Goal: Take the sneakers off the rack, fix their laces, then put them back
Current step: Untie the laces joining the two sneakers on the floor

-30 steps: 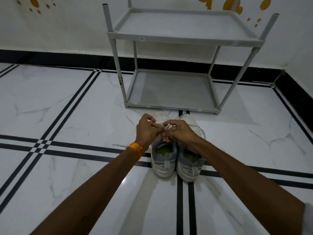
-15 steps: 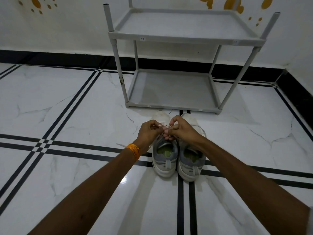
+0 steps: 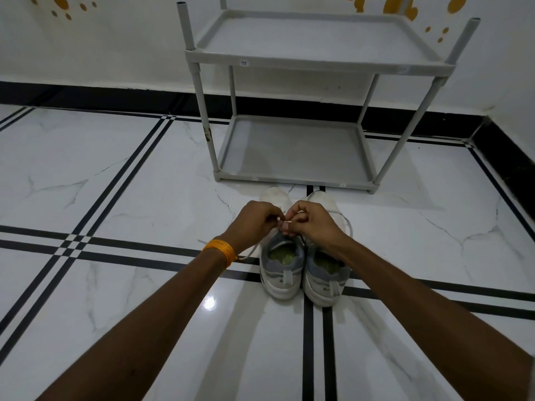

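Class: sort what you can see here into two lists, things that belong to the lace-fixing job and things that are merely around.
Job: left sneaker, right sneaker, laces, rack, left hand, right hand.

Around: orange wristband, wall decals, tiled floor.

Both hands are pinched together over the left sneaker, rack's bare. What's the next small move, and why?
Probably draw the two pinched lace ends apart to snug the tie on the left sneaker. The left hand and right hand meet fingertip to fingertip above its tongue, and a loose lace trails on the floor. The right sneaker comes after; the rack waits with bare shelves.
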Tool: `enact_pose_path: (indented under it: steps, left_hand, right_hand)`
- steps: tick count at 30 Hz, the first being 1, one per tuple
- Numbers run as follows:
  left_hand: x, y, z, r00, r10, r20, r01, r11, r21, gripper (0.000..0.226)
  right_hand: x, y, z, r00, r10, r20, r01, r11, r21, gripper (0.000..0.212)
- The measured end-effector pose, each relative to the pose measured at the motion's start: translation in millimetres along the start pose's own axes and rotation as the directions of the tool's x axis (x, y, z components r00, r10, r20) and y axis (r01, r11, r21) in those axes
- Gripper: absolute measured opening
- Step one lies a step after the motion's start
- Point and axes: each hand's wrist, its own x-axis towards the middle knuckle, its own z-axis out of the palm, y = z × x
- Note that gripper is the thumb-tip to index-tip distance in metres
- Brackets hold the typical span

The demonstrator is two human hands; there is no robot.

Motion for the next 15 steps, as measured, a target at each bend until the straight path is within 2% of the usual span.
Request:
enact_pose_path:
  steps: [2, 3, 5, 6, 7, 8, 10, 12, 13, 15]
  left_hand:
    - [0, 2, 4, 1.0, 0.01, 0.008, -0.011, 0.99, 0.141, 0.022]
    - [-2, 4, 8, 1.0, -0.013, -0.019, 0.015, 0.988, 0.153, 0.022]
    - [-4, 7, 11, 0.99, -0.129, -0.056, 0.132, 0.99, 0.056, 0.021]
    - [-3, 6, 10, 0.973, -0.23, -0.022, 0.229, 0.972, -0.053, 0.022]
    - [-1, 4, 7, 0.941, -0.333, 0.067, 0.339, 0.918, -0.204, 0.022]
    - [1, 3, 4, 0.893, -0.4, 0.208, 0.45, 0.815, -0.365, 0.021]
    - [2, 3, -3, 0.799, -0.422, 0.427, 0.6, 0.543, -0.587, 0.017]
    - [2, 4, -2, 0.75, -0.452, 0.483, 0.65, 0.362, -0.668, 0.013]
    - [3, 4, -1, 0.729, -0.477, 0.49, 0.662, 0.31, -0.683, 0.013]
    - [4, 4, 1, 0.703, -0.528, 0.477, 0.67, 0.268, -0.692, 0.012]
  right_hand:
    - [-1, 3, 1, 0.992, -0.089, -0.085, 0.082, 0.993, -0.088, 0.017]
    - [-3, 4, 2, 0.987, -0.12, -0.108, 0.111, 0.99, -0.088, 0.014]
    - [-7, 7, 7, 0.978, -0.163, -0.126, 0.158, 0.986, -0.05, 0.011]
    - [-8, 8, 9, 0.975, -0.179, -0.133, 0.175, 0.984, -0.041, 0.009]
    - [-10, 9, 10, 0.971, -0.19, -0.143, 0.185, 0.982, -0.047, 0.009]
    - [-10, 9, 11, 0.969, -0.193, -0.151, 0.188, 0.981, -0.052, 0.008]
    - [-9, 9, 11, 0.973, -0.175, -0.152, 0.169, 0.984, -0.055, 0.009]
    - [-6, 9, 11, 0.975, -0.174, -0.136, 0.158, 0.98, -0.122, 0.013]
    - [-5, 7, 11, 0.974, -0.188, -0.123, 0.16, 0.965, -0.207, 0.018]
    - [-7, 4, 12, 0.965, -0.243, -0.097, 0.184, 0.894, -0.408, 0.033]
